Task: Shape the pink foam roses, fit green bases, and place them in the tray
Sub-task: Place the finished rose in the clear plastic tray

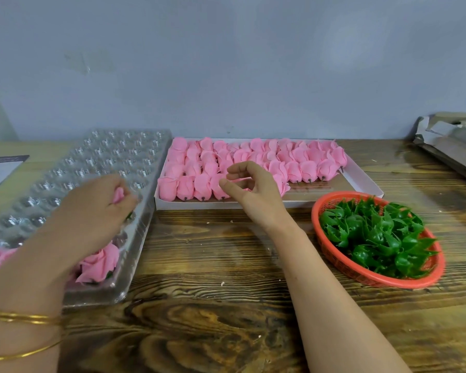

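One pink rose point(118, 194) sits pinched in the left grip point(92, 211), over the clear tray point(97, 154) at the left edge of the bench point(221, 265) — right grip point(253, 195), fingers apart, above boxed roses point(293, 162).

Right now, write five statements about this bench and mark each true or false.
1. The left hand holds a pink rose over the clear tray. True.
2. The green bases lie in a white box. False: they fill the red basket.
3. The right hand grips a green base. False: it appears to hold nothing and hovers over the white box of roses.
4. Every pocket of the clear tray is filled. False: most pockets are empty.
5. A finished rose sits at the tray's near end. True.
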`<move>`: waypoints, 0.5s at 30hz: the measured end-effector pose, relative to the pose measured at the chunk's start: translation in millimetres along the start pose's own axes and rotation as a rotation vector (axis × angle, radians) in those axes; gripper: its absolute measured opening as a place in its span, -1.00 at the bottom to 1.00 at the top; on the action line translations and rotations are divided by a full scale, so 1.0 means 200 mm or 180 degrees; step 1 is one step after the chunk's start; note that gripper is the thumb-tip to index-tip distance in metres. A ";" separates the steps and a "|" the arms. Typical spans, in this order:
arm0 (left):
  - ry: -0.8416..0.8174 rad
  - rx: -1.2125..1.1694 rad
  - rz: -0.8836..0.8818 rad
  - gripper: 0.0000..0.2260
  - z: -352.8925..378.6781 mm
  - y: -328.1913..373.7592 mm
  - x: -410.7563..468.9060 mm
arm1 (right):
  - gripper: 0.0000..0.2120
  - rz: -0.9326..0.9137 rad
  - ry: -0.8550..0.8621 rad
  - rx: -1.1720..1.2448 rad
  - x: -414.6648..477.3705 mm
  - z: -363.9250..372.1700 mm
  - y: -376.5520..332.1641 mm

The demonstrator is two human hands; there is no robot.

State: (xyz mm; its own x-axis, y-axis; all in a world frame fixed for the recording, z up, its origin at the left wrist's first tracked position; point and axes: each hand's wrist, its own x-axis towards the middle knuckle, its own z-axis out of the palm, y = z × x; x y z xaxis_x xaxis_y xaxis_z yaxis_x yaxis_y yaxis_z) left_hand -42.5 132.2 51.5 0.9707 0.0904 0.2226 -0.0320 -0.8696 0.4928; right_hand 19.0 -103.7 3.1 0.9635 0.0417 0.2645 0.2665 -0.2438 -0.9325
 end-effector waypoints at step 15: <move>-0.0610 0.0838 -0.0272 -0.82 0.06 -0.11 -0.05 | -0.80 0.0019 -0.0003 -0.0040 0.00 0.00 0.00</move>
State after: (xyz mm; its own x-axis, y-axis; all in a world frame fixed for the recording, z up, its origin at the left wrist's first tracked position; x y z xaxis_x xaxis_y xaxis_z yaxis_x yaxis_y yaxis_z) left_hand -48.5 145.6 28.7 0.9952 0.0972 0.0153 0.0897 -0.9606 0.2632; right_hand 19.0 -103.5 3.7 0.9650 0.0412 0.2588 0.2606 -0.2563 -0.9308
